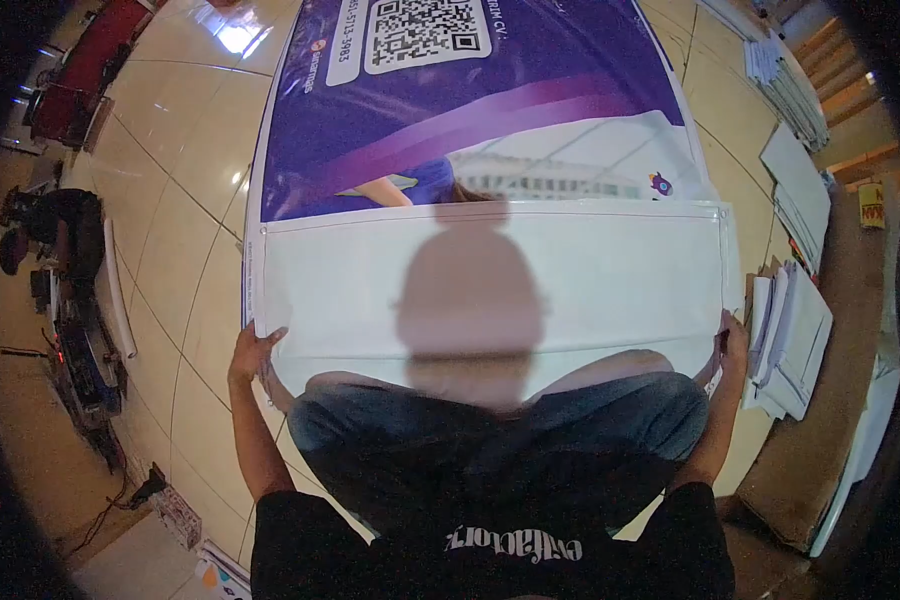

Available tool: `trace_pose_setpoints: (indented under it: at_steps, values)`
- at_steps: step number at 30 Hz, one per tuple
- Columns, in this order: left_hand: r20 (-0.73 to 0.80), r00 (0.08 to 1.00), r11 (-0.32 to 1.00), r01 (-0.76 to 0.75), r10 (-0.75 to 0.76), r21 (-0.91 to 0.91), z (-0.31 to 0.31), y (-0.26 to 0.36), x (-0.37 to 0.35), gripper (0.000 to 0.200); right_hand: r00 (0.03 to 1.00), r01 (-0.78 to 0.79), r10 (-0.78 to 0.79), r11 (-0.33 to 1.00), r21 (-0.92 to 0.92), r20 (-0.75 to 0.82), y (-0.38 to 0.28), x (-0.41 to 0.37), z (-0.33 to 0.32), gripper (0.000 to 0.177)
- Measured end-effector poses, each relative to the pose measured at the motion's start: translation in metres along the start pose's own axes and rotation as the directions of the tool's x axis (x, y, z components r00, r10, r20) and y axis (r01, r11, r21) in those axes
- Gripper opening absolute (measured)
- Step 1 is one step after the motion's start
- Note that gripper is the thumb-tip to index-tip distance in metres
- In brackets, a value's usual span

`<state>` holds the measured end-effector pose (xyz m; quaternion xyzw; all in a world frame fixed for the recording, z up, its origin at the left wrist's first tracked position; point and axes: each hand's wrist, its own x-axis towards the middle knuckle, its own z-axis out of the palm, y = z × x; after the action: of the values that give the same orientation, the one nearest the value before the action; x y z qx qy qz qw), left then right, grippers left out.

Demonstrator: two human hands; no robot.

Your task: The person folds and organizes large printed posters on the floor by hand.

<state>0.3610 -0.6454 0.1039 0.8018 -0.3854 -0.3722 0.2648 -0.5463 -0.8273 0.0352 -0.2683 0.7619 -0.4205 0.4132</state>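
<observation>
A large printed banner [320,150], purple with a QR code, lies on the tiled floor in front of my crossed legs. Its near part is folded over, so the white back [340,270] faces up, with a shadow across its middle. My left hand [257,350] grips the left edge of the folded part, thumb on top. At the right edge, my right hand [733,340] holds the folded part too, its fingers partly hidden. Small metal eyelets show near the fold's far corners.
Stacked white sheets [795,340] and a long cardboard box [830,440] lie on the right. At the left are a white tube [118,290], dark equipment [80,350] and a patterned box [175,515]. Glossy floor tiles [190,150] surround the banner.
</observation>
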Motion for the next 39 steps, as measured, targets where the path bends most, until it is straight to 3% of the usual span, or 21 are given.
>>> trace_pose_setpoints:
  at_steps: [3,5,7,9,11,12,14,15,16,17,18,21,23,25,27,29,30,32,36,38,39]
  values:
    - [-0.205,0.978,0.995,0.027,-0.046,-0.094,0.003,-0.050,0.019,0.031,0.990,0.141,-0.138,0.980,-0.141,0.027,0.022,0.023,-0.014,0.032]
    - [-0.286,0.957,0.997,0.042,-0.057,-0.059,0.012,-0.019,0.018,0.026,0.901,0.370,-0.434,0.736,-0.566,0.025,-0.001,-0.001,0.003,0.031]
    - [-0.398,0.917,0.982,-0.098,0.026,-0.164,0.013,-0.036,0.029,0.025,0.906,0.334,-0.423,0.666,-0.667,0.032,-0.051,-0.056,0.039,0.027]
    - [-0.376,0.926,0.999,-0.045,0.039,-0.007,0.004,-0.030,0.024,0.026,0.909,0.287,-0.415,0.588,-0.756,0.022,-0.044,-0.054,0.046,0.024]
    - [-0.479,0.876,0.984,0.031,0.058,0.176,0.002,-0.034,0.018,0.038,0.814,0.424,-0.580,0.640,-0.641,-0.040,0.026,-0.013,0.030,0.023]
    - [-0.551,0.775,0.883,-0.020,0.311,0.470,-0.005,-0.124,0.035,0.047,0.811,0.438,-0.585,0.607,-0.664,0.001,0.017,-0.024,0.031,0.022]
    - [-0.530,0.845,0.997,0.082,-0.074,-0.008,0.016,-0.112,0.007,0.069,0.922,0.211,-0.325,0.878,-0.429,-0.211,0.029,-0.004,0.017,0.035]
    - [-0.481,0.877,1.000,0.008,-0.013,-0.012,0.018,-0.119,0.002,0.062,0.893,0.163,-0.279,0.932,-0.324,-0.353,0.001,-0.031,0.029,0.038]
    - [-0.429,0.902,0.998,-0.065,0.048,-0.024,0.020,-0.125,-0.003,0.055,0.863,0.170,-0.352,0.878,-0.447,-0.363,0.039,0.014,0.002,0.044]
    - [-0.363,0.932,0.947,-0.108,-0.009,-0.302,0.038,-0.088,-0.021,0.045,0.923,0.109,-0.179,0.970,-0.216,-0.339,0.027,0.010,-0.001,0.048]
    - [-0.287,0.958,0.938,-0.081,-0.020,-0.336,0.043,-0.075,-0.031,0.042,0.911,0.124,-0.263,0.909,-0.397,-0.318,0.007,0.001,-0.001,0.047]
    - [-0.248,0.968,0.928,-0.052,-0.045,-0.369,0.037,-0.090,-0.021,0.038,0.986,0.061,-0.054,0.997,0.038,-0.157,0.000,0.002,-0.001,0.032]
    - [-0.293,0.953,0.924,-0.044,-0.076,-0.380,0.035,-0.102,-0.015,0.037,0.982,0.072,-0.077,0.997,-0.032,-0.173,0.031,0.040,-0.012,0.026]
    - [-0.398,0.910,0.980,0.172,-0.120,0.099,0.032,-0.109,-0.010,0.046,0.978,0.081,-0.100,0.991,-0.106,-0.185,0.045,0.044,-0.022,0.022]
    - [-0.385,0.916,0.992,0.086,-0.114,-0.088,0.039,-0.114,-0.012,0.048,0.981,0.028,-0.006,0.994,0.109,-0.196,0.029,0.018,-0.031,0.024]
    - [-0.521,0.852,0.952,0.114,0.054,0.285,0.045,-0.117,-0.007,0.050,0.972,0.052,-0.026,0.993,0.105,-0.233,0.045,0.017,-0.045,0.023]
    - [-0.517,0.854,0.952,0.106,0.062,0.289,0.049,-0.120,-0.003,0.050,0.963,0.075,-0.048,0.993,0.095,-0.264,0.054,0.020,-0.053,0.023]
    - [-0.566,0.787,0.789,0.178,0.244,0.588,0.049,-0.134,0.003,0.052,0.984,-0.009,0.048,0.975,0.223,-0.172,0.030,-0.002,-0.055,0.025]
    - [-0.700,0.687,0.772,0.335,0.192,0.541,0.065,-0.088,-0.012,0.049,0.948,-0.311,0.312,0.860,0.405,0.066,-0.006,-0.015,-0.057,0.031]
    - [-0.707,0.652,0.678,0.390,0.274,0.623,0.059,-0.065,-0.008,0.053,0.958,-0.287,0.256,0.861,0.420,0.131,-0.016,-0.011,-0.048,0.032]
    - [-0.562,0.750,0.647,0.239,0.350,0.724,0.055,-0.053,0.002,0.056,0.961,-0.267,0.206,0.862,0.431,0.183,-0.016,-0.011,-0.044,0.034]
